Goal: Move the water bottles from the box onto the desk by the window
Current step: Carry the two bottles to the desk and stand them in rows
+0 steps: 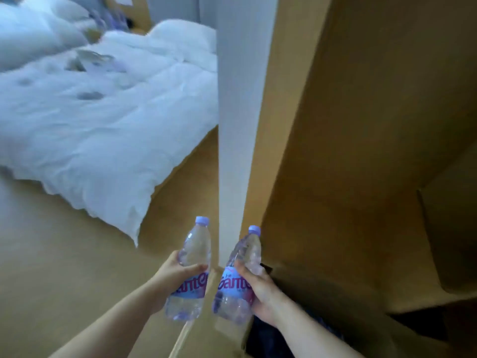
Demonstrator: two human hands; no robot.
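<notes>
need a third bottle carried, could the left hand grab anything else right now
Probably not. The left hand is already wrapped round a water bottle, and the right hand grips a second bottle. Neither has fingers free until one is set down.

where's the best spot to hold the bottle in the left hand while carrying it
Around the labelled middle, much as the left hand grips the left water bottle now, coming in from its outer left side. The body there is straight and round, so the fingers and thumb can wrap it. The shoulder narrows toward the purple cap, probably a weaker hold. The bottle stands nearly upright, cap up.
</notes>
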